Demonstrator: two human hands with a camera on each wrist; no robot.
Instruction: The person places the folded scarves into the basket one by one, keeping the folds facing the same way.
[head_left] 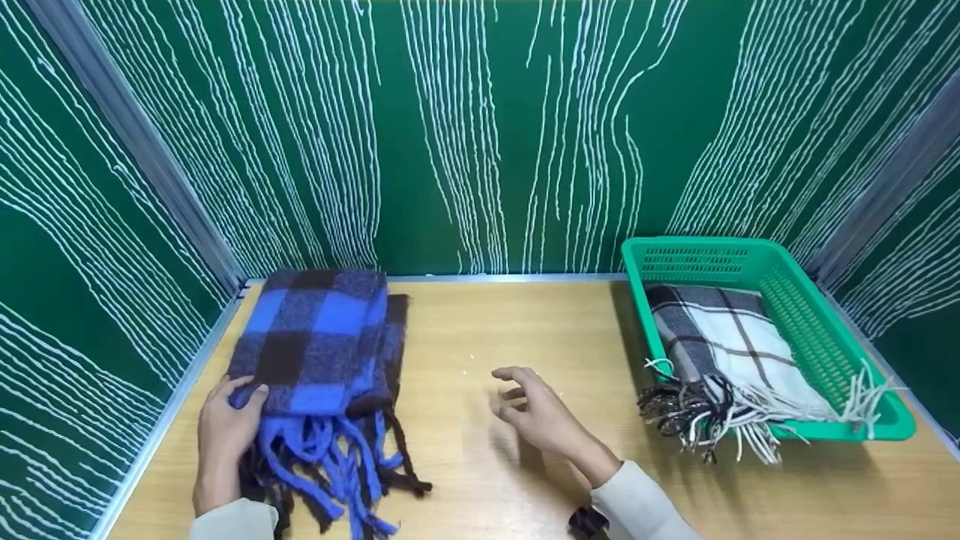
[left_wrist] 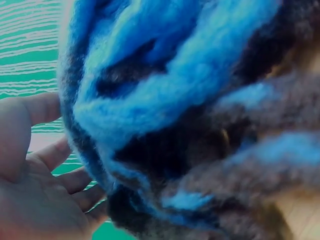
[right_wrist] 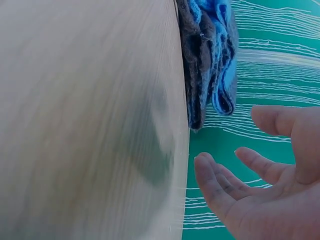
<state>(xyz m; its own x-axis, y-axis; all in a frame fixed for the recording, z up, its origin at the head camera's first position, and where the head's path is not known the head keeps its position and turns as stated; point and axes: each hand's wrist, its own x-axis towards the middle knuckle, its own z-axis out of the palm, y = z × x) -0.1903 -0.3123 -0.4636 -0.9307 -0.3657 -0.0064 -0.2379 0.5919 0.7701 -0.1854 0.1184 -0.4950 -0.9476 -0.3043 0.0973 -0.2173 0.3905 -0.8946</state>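
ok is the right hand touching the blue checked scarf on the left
Apart: the head view shows it plainly, with a wide strip of bare tabletop between the right hand and the blue checked scarf.

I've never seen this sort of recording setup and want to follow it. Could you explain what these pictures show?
There is no machine here: a person works with two bare hands. The wide picture comes from a camera on the person's head, looking forward and down. The other two come from cameras on the left and right wrists.

On the wood-coloured table lies folded blue-and-brown checked cloth with long fringes. At the right stands a green basket containing a folded white-and-grey checked cloth, its fringe over the rim.

The left hand touches the blue-and-brown cloth's near left corner. The right hand is above the table, holding nothing.
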